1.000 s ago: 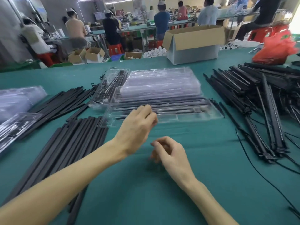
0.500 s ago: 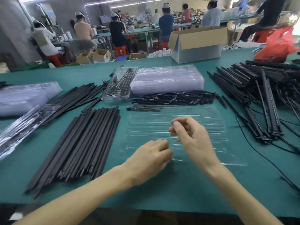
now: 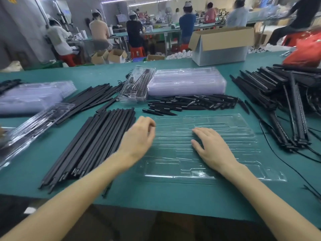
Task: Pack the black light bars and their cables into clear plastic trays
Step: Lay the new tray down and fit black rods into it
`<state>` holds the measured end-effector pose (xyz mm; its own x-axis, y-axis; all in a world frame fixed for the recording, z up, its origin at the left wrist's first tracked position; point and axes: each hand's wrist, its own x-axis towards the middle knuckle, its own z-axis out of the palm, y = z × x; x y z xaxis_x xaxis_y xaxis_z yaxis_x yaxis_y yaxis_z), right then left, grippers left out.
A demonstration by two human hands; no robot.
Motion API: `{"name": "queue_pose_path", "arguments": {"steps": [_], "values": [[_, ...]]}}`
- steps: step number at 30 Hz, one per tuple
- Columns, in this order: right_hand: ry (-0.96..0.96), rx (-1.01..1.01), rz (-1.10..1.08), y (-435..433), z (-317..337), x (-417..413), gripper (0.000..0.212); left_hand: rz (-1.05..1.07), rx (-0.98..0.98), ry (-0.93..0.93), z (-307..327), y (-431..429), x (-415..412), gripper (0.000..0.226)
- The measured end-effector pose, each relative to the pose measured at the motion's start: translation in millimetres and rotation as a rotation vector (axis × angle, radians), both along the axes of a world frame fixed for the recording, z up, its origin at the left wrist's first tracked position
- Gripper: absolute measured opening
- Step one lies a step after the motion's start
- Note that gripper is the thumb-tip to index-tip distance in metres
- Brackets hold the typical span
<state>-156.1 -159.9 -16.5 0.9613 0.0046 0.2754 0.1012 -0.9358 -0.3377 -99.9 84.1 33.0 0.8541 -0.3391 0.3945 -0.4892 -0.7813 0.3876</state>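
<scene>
- Yellow sign (image 3: 12, 0), top left corner: too cropped to read
- Clear tray (image 3: 234, 133): lies flat on the green worktop (image 3: 173, 193), near its front edge
- Right grip (image 3: 211, 146): rests palm down on the tray's middle, fingers straight and holding nothing
- Left grip (image 3: 139, 136): sits at the tray's left rim, fingers curled; cannot tell whether pinching the rim
- Black light bars (image 3: 90, 145): lie in a row just left of the left grip
- Cabled bars (image 3: 286, 105): piled at right, apart from both grips
</scene>
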Motion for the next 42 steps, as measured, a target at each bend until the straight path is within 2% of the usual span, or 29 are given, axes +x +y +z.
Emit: {"name": "queue_pose_path", "arguments": {"steps": [3, 5, 9, 15, 18, 24, 26, 28, 30, 32, 34, 38, 40, 42], "values": [[-0.004, -0.026, -0.015, 1.7, -0.2, -0.1, 0.048, 0.306, 0.346, 0.048, 0.6, 22.8, 33.1, 0.027], [-0.014, -0.027, -0.022, 3.2, 0.2, 0.0, 0.047, 0.394, 0.437, 0.036, 1.1, 33.1, 44.2, 0.029], [-0.021, -0.048, -0.030, 5.8, 0.1, 0.1, 0.045, 0.446, 0.432, 0.167, -1.6, 42.9, 53.2, 0.036], [-0.018, -0.072, -0.039, 9.3, 0.9, -1.3, 0.044, 0.450, 0.394, 0.216, -2.5, 46.9, 59.2, 0.038], [-0.016, -0.065, -0.047, 12.4, 1.1, 0.2, 0.044, 0.419, 0.386, 0.207, -0.8, 48.9, 62.0, 0.025], [-0.030, -0.080, -0.060, 18.2, -0.2, 3.7, 0.042, 0.412, 0.272, 0.172, 13.9, 50.2, 60.4, 0.033], [-0.037, -0.072, -0.062, 18.6, -1.2, 3.7, 0.041, 0.390, 0.177, 0.077, 22.0, 48.4, 57.9, 0.033], [-0.043, -0.073, -0.062, 19.1, -2.0, 3.6, 0.040, 0.349, -0.002, 0.007, 30.6, 42.6, 53.5, 0.024], [-0.045, -0.072, -0.063, 19.4, -2.6, 3.4, 0.040, 0.274, -0.212, 0.053, 39.1, 30.9, 48.3, 0.015], [-0.043, -0.072, -0.064, 20.0, -2.8, 3.0, 0.039, 0.187, -0.464, 0.213, 45.6, 15.6, 43.4, 0.019], [-0.048, -0.068, -0.063, 20.6, -2.8, 2.8, 0.039, 0.115, -0.704, 0.449, 47.5, -0.3, 38.0, 0.022], [-0.065, -0.076, -0.041, 18.7, -3.5, 2.0, 0.036, 0.050, -1.051, 0.831, 40.1, -25.1, 22.8, 0.015], [-0.084, -0.030, -0.063, 18.9, -1.7, 1.3, 0.030, 0.016, -1.198, 0.951, 31.8, -32.6, 17.0, 0.012], [-0.080, -0.011, -0.092, 19.9, -0.1, 1.3, 0.034, -0.013, -1.313, 1.005, 23.1, -40.1, 11.9, 0.010]]}}
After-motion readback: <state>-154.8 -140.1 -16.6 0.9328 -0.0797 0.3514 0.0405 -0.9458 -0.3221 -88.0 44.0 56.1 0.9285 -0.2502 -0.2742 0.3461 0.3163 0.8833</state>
